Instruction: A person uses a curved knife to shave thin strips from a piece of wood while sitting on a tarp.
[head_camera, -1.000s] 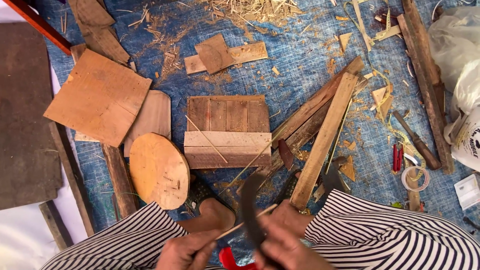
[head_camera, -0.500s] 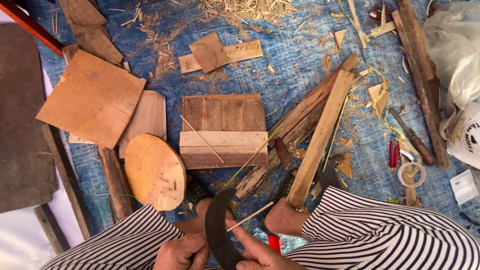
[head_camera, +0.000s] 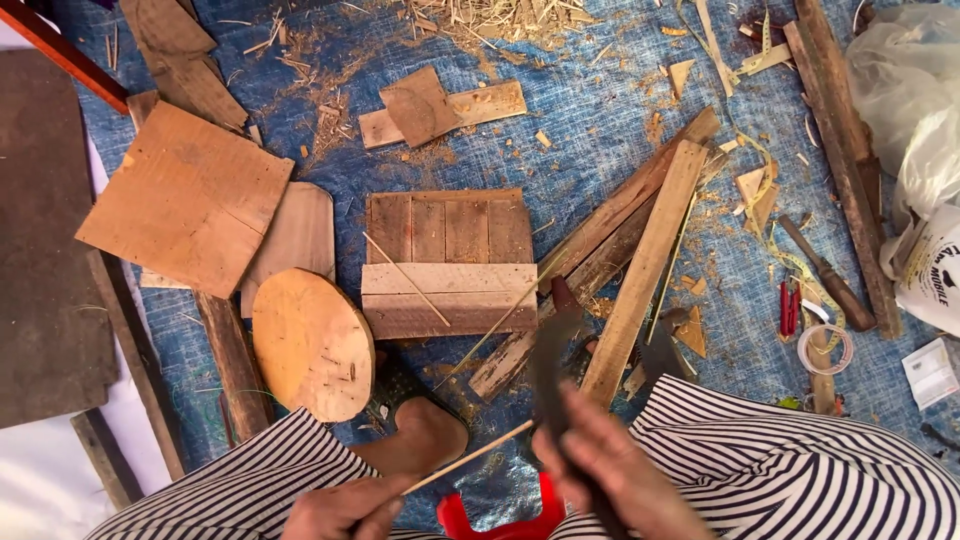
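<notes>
My right hand (head_camera: 612, 470) grips a dark curved knife (head_camera: 553, 360), blurred, its blade pointing up over the mat. My left hand (head_camera: 345, 508) pinches a thin bamboo stick (head_camera: 470, 456) that slants up to the right toward the knife. Both hands sit low in the view between my knees in striped trousers (head_camera: 800, 460). A red object (head_camera: 500, 515) lies just below the stick. Ahead of the hands lies a small slatted wooden panel (head_camera: 448, 262) with two more thin sticks across it.
An oval wood slab (head_camera: 312, 343) and brown boards (head_camera: 185, 195) lie at the left on the blue mat (head_camera: 600, 120). Long wooden battens (head_camera: 645, 265) slant at the right. A chisel (head_camera: 825, 272), red tool, tape roll (head_camera: 825, 348) and plastic bags (head_camera: 915, 110) sit far right.
The knife has swung from the left of my lap to the right and risen. The stick now points up to the right at it. The view has shifted slightly.
</notes>
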